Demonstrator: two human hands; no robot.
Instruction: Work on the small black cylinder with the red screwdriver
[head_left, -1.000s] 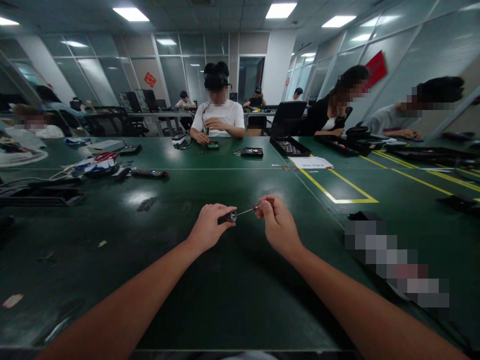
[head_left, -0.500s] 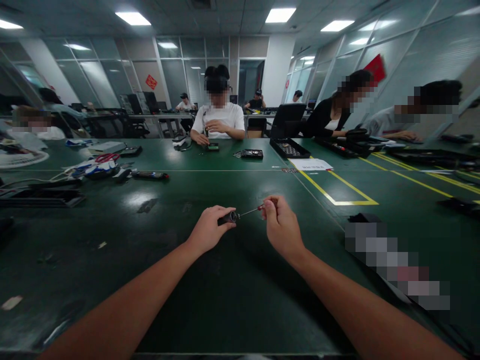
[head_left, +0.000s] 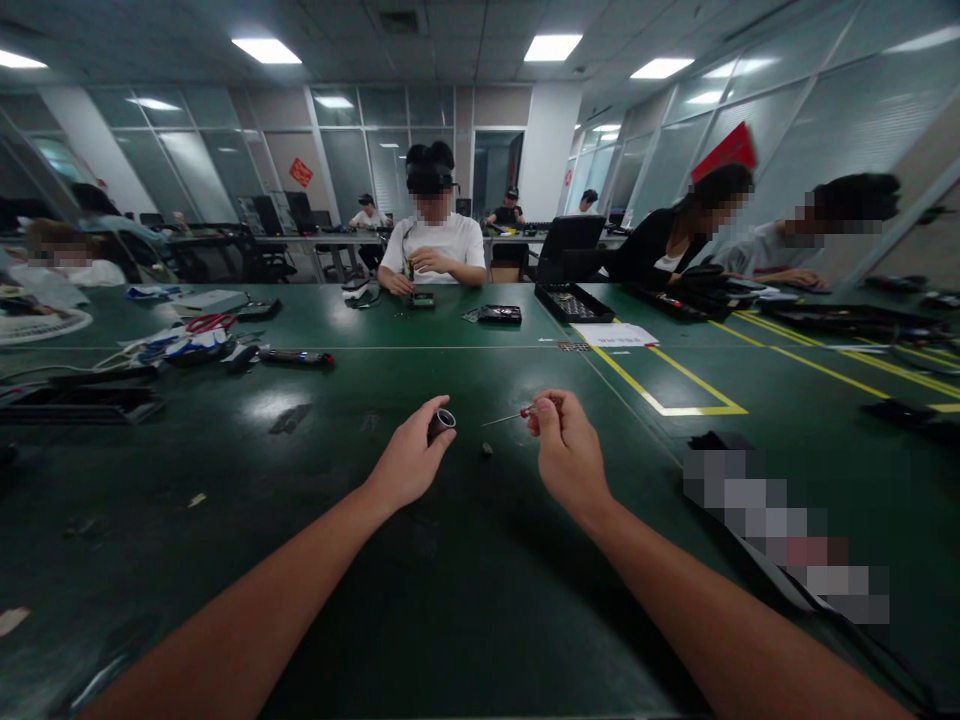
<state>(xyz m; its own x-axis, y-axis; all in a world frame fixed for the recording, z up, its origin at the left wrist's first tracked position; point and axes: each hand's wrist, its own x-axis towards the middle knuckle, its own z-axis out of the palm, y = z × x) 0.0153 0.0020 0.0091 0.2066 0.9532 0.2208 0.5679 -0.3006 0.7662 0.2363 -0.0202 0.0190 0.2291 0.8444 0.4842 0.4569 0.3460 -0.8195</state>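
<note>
Between the thumb and fingers of my left hand [head_left: 409, 455] is a short dark cylinder [head_left: 443, 421], its round open end with a pale rim facing right. My right hand [head_left: 568, 440] is closed around a screwdriver [head_left: 506, 419] with a reddish collar. The thin metal shaft points left, its tip apart from the cylinder. Below the gap between my hands, a small dark piece [head_left: 487, 451] shows against the green tabletop [head_left: 420, 620]. What this piece is, I cannot make out.
Red-handled scissors [head_left: 210, 323], cables and a dark pen-like tool [head_left: 296, 357] lie to the left. A black tray [head_left: 574, 303] and a white paper [head_left: 615, 335] are at the back. Across the table sits a person [head_left: 433, 240]. A blurred-out item [head_left: 780, 530] lies at right.
My left hand has drawn the cylinder left, away from the screwdriver tip, and turned its open end more into view. A small dark piece now shows between my hands.
</note>
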